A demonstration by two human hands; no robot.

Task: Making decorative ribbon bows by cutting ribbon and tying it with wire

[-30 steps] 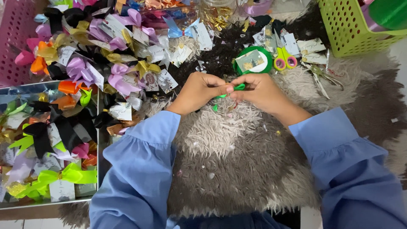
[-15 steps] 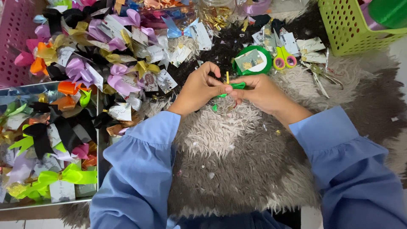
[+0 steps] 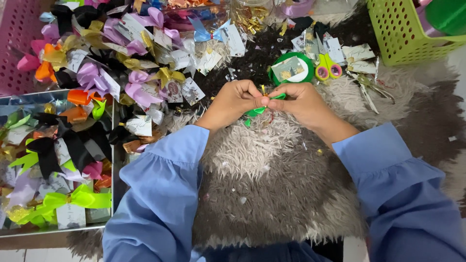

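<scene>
A small bow of bright green ribbon [image 3: 256, 111] sits between the two hands, over a shaggy grey rug [image 3: 272, 194]; its loops are glossy and creased, one tail points down to the left, and a thin gold strip stands up at its middle (partly hidden by the fingertips).

At far left a clear tray [image 3: 112, 145] holds finished bows, too crowded to count, among them one large lime bow [image 3: 77, 198] and one black bow [image 3: 58, 145]. Above it lies a loose pile of purple, gold and orange bows with paper tags [image 3: 121, 53].

The left hand [image 3: 235, 101] is curled, its fingers pressed together and pinching the green ribbon's middle. The right hand [image 3: 301, 103] meets it, thumb and forefinger closed on the same knot, the other fingers folded in.

Beyond them lie one green ribbon roll [image 3: 292, 69] and one pair of yellow-and-pink scissors [image 3: 326, 65], then one lime plastic basket [image 3: 403, 34] at far right.
</scene>
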